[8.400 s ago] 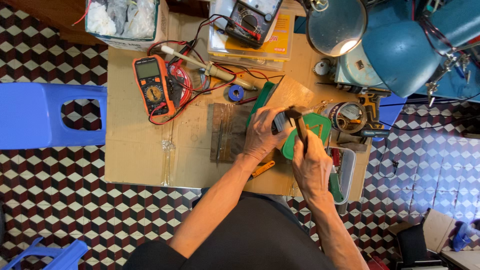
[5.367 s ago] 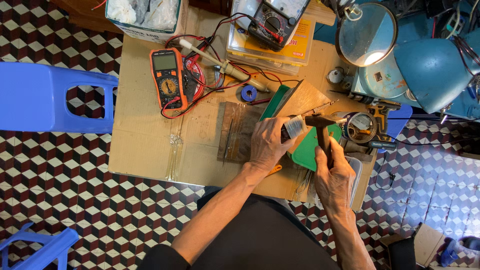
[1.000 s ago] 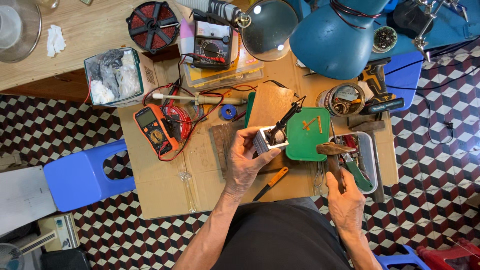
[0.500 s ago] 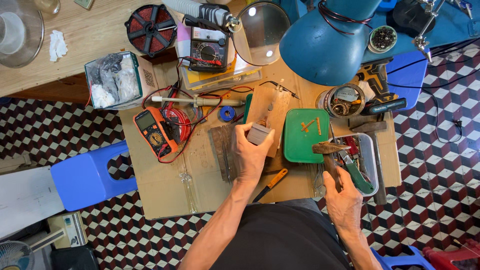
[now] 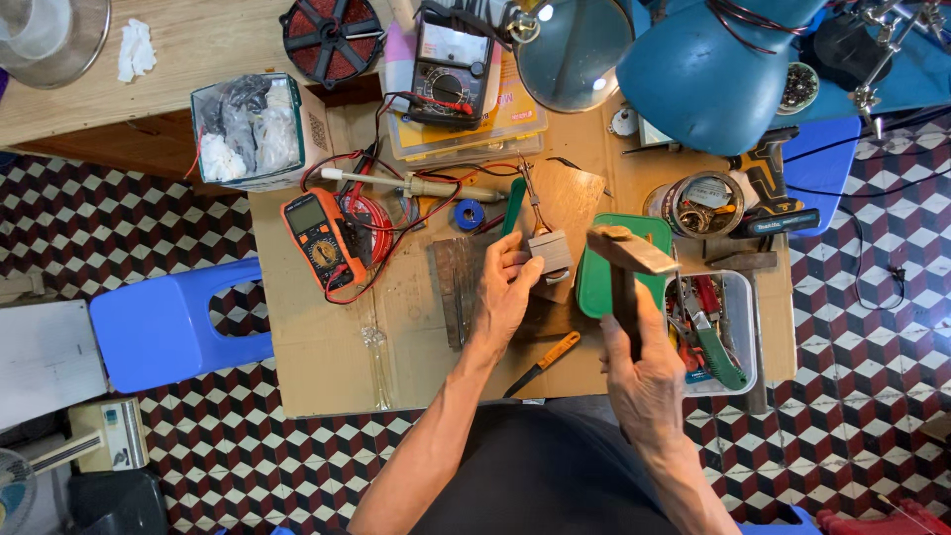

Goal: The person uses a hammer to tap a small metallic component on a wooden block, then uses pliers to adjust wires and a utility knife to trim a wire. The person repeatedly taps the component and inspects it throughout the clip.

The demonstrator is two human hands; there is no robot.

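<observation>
Cardboard-topped bench over tiled floor | left hand pinches small grey block | right hand grips hammer upright, head just right of block, level with it

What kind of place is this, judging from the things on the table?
Probably a small electronics repair bench: an orange multimeter, a soldering iron and a tray of hand tools lie on a low table.

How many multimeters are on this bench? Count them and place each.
2. An orange multimeter lies at the left of the cardboard-covered bench, among red and black leads. A dark multimeter rests on the yellow case at the top. Clutter may hide others.
</observation>
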